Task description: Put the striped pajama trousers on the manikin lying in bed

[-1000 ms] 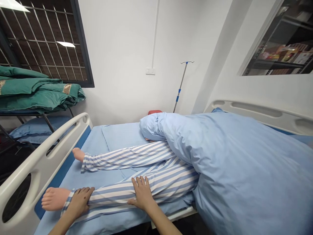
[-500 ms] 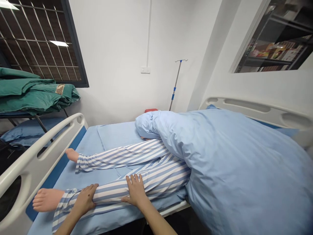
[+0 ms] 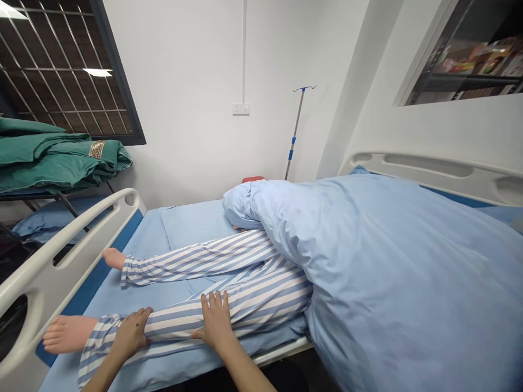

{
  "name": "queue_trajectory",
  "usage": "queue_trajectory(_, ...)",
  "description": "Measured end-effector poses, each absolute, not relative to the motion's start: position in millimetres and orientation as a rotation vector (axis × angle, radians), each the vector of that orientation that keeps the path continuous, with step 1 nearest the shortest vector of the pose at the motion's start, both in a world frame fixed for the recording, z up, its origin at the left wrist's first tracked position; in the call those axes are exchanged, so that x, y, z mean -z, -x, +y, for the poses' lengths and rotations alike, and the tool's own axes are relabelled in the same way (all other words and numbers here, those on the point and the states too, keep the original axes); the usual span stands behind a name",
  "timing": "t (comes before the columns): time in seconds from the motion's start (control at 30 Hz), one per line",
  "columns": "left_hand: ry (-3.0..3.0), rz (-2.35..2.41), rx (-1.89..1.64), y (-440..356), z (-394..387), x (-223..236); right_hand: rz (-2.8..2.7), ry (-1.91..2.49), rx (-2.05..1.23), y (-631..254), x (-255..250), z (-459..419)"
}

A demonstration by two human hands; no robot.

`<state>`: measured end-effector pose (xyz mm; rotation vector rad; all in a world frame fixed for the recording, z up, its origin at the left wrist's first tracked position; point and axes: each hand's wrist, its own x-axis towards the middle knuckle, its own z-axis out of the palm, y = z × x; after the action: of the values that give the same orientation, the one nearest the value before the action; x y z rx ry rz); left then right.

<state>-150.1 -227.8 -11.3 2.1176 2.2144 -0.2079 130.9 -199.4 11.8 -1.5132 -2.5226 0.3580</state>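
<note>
In the head view, the left hand (image 3: 131, 333) lies on the lower part of the nearer leg (image 3: 175, 322), above the bare foot (image 3: 70, 333), its thumb and fingers curved over the striped trousers (image 3: 253, 299). The right hand (image 3: 216, 320) rests farther up the same leg, around the knee, its fingers spread wide and its thumb apart from them. The two hands do not touch each other. The legs lie stretched out on the light-blue sheet (image 3: 143, 302) of a bed, feet near the white end board (image 3: 36, 277). The farther leg (image 3: 204, 258) lies apart from both hands. A puffy blue quilt (image 3: 388, 272) covers the bed beyond the thighs. A drip stand (image 3: 295, 130) rises behind the bed, near the white wall (image 3: 183, 81).
</note>
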Motion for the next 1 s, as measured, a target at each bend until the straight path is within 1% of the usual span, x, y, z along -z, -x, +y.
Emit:
queue_trajectory(0.33, -2.112, 2.224, 0.345, 145.9, -226.4, 11.5, -2.531, 1.443, -0.380, -133.2, -3.2, -197.4)
queue_trajectory(0.67, -2.133, 2.267, 0.334, 146.8, -227.6, 14.2, -2.498, 1.422, -0.314, -132.7, 2.5, -198.5)
queue_trajectory(1.0, -2.102, 2.307, 0.290, 143.6, -232.5, 11.2, -2.533, 1.467, -0.212, -129.7, -5.6, -204.8)
